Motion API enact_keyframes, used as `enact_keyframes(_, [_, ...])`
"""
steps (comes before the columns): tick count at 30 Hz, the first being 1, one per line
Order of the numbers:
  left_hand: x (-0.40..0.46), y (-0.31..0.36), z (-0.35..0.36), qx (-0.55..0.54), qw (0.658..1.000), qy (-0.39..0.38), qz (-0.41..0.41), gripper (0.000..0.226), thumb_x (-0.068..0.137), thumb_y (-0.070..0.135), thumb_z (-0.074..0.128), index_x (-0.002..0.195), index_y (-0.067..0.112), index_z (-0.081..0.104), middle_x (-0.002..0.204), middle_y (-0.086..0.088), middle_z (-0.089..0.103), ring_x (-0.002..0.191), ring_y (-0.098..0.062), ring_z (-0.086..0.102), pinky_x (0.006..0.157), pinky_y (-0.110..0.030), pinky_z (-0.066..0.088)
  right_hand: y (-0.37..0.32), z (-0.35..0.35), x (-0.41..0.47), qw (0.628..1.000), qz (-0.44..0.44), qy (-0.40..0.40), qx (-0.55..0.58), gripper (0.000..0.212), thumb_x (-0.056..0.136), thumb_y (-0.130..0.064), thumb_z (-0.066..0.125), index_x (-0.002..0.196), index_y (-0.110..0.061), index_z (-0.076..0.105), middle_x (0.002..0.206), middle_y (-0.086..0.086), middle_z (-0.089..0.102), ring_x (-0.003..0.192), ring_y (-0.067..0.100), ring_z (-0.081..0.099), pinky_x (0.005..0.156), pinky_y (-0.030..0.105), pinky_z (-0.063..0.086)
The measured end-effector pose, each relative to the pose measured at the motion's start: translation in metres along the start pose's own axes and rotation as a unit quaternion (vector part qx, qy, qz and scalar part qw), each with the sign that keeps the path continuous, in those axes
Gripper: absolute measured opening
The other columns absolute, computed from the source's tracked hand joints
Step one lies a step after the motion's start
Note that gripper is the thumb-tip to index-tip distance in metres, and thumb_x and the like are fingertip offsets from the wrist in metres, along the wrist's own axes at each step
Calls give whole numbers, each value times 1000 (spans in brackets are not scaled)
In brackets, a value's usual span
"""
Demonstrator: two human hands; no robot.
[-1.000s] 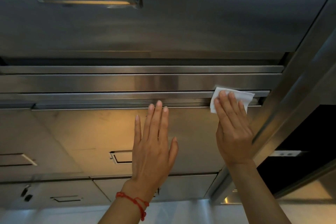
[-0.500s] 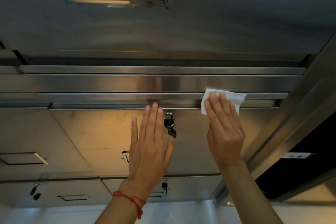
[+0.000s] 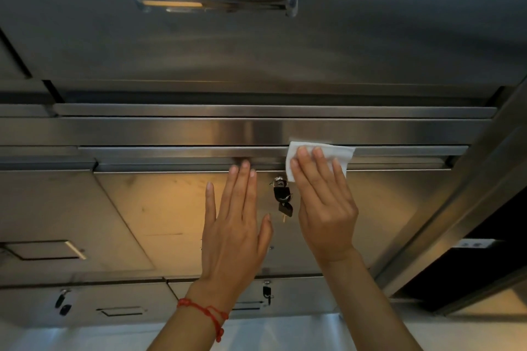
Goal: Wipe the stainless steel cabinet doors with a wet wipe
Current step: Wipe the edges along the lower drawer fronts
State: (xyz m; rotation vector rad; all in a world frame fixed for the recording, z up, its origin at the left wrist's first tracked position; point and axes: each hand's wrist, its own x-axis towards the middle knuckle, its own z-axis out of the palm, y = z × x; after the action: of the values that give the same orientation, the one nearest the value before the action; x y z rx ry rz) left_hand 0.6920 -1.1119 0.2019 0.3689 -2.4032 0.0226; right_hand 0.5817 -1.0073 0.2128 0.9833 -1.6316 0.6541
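Steel cabinet door (image 3: 159, 208), wipe (image 3: 339, 152) against it.

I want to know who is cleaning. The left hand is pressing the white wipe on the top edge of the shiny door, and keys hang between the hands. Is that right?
Not quite. In the head view the right hand presses the white wipe on the door's top edge; the left hand lies flat and bare on the door. The keys do hang between the hands.

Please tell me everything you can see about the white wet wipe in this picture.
The wet wipe is a small white sheet, thin and soft-looking, roughly rectangular with slightly wavy edges. It lies flat against the top edge of the stainless steel cabinet door, across the horizontal steel rail there. The right hand presses it with flat, spread fingers, covering its lower middle. Its lower left corner sits just above the keys hanging from the door lock.
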Motion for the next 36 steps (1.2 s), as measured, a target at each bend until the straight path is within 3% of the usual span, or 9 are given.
enact_keyframes(11, [0,-3,0,8,1000,-6,3,60,90,30,35,143,2,29,151,-15,30,141,-25,22,111,-53,18,-4,4,3,998,-43,-32,-13,35,88,-1,65,123,-6,61,130,9,58,125,24,52,107,44,38])
enact_keyframes(17, [0,-2,0,15,1000,-8,1,60,90,31,35,142,1,29,150,-16,31,140,-26,23,111,-52,19,9,-3,1,998,-50,-16,-30,26,99,-3,49,120,-5,63,127,10,59,122,25,54,103,46,42])
enact_keyframes(22, [0,-1,3,20,1000,-7,-4,61,90,32,34,142,2,29,150,-16,31,141,-26,22,113,-50,16,33,-12,-9,997,-45,-23,-51,31,95,2,53,125,-4,57,132,12,53,125,25,50,106,47,39])
enact_keyframes(27, [0,0,5,23,1000,-3,-9,60,91,32,34,142,1,30,149,-17,33,140,-27,21,114,-49,14,49,-22,-13,998,-17,-21,-62,28,98,3,45,120,-2,63,127,15,59,122,28,54,104,49,41])
enact_keyframes(32, [1,1,4,21,1000,6,-9,60,90,32,34,142,1,29,150,-16,31,140,-27,22,114,-47,12,67,-32,-19,996,0,-16,-84,37,87,15,53,120,0,63,130,15,56,124,29,52,107,49,38])
enact_keyframes(36, [1,2,4,13,1000,10,-14,60,90,30,35,142,1,30,149,-16,33,140,-26,22,114,-48,11,62,-31,-18,996,20,-10,-86,33,93,12,44,119,2,62,128,17,57,122,31,53,108,48,37])
